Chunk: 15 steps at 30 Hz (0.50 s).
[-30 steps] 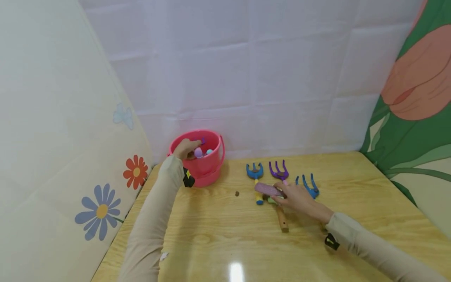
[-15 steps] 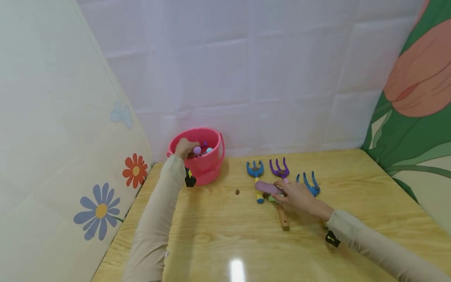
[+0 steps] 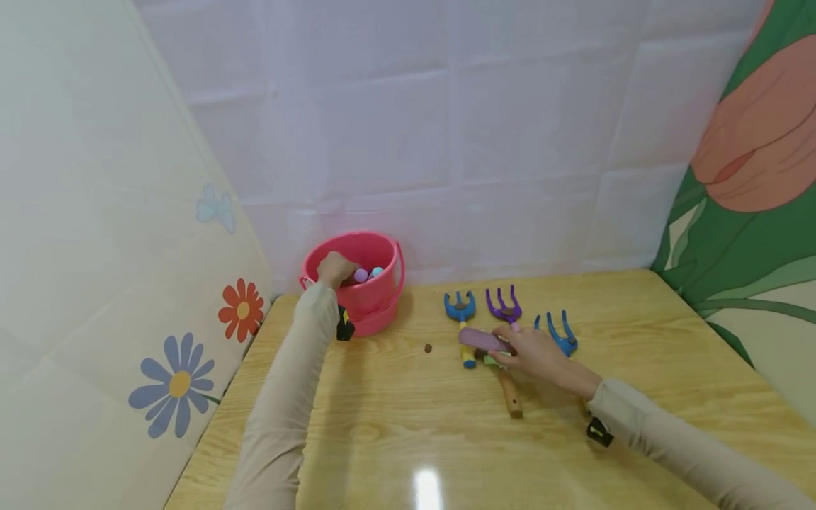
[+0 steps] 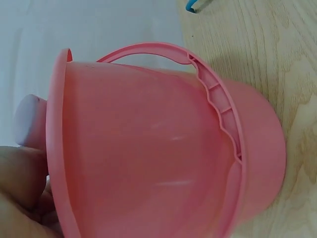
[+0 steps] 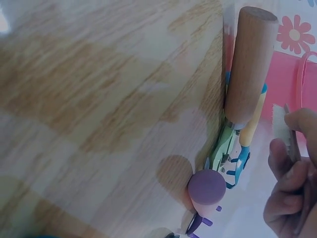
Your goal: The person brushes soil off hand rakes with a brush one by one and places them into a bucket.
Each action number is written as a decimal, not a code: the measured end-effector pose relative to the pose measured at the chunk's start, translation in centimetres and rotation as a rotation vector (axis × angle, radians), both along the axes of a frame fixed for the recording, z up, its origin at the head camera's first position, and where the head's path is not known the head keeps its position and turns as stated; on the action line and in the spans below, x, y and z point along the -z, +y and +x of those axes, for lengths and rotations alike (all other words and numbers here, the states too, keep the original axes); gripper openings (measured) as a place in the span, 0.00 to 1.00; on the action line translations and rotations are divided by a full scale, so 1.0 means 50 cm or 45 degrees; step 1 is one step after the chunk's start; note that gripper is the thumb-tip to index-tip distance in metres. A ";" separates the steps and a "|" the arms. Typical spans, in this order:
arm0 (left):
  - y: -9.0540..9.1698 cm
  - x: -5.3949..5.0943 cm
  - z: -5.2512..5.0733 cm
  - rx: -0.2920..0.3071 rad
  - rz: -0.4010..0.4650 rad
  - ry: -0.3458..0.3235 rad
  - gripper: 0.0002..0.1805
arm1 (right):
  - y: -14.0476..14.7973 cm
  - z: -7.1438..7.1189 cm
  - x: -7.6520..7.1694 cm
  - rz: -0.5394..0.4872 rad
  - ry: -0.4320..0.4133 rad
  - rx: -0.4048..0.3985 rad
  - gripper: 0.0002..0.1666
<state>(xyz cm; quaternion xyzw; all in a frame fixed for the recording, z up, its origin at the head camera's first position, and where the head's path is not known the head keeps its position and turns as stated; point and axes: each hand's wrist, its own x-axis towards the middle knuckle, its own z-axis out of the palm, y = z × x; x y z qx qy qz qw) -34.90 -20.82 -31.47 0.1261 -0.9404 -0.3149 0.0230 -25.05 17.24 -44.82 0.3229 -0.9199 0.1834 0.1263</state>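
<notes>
My left hand [image 3: 336,269] reaches into a pink bucket [image 3: 375,301] at the back left. Its fingers are mostly hidden inside; in the left wrist view the hand [image 4: 22,193] is at the rim, beside a purple handle end [image 4: 30,120]. A purple and a light-blue handle end [image 3: 377,271] show inside the bucket. With thumb and fingers, my right hand [image 3: 538,354] pinches a flat purple pad [image 3: 481,339], cloth-like or sponge-like, with a pale fringed edge in the right wrist view. The pad is over a green tool with a wooden handle [image 3: 510,393].
A blue fork [image 3: 460,309] with a yellow handle, a purple fork [image 3: 506,312] and another blue fork [image 3: 564,343] lie around the right hand, with brown dirt on them. A brown crumb [image 3: 428,348] lies on the wooden table [image 3: 395,439]. Fabric backdrops [image 3: 382,142] stand behind and beside.
My left hand has gone slightly deeper into the bucket, and the handle ends in it have shifted; a purple piece seen earlier is now hidden. The right hand with the pad is nearly still.
</notes>
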 end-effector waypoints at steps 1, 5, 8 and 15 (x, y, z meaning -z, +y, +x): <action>0.000 -0.002 0.002 0.011 -0.020 -0.003 0.10 | 0.000 0.000 -0.001 0.003 -0.003 0.001 0.22; 0.000 -0.008 0.006 0.040 -0.004 -0.020 0.10 | 0.000 -0.001 -0.001 0.006 -0.017 0.006 0.23; -0.001 -0.012 0.006 0.037 -0.009 -0.030 0.11 | -0.001 -0.001 0.000 0.003 -0.022 0.011 0.23; -0.009 -0.013 0.007 0.051 -0.040 0.004 0.12 | -0.002 0.003 -0.001 -0.002 -0.019 0.011 0.23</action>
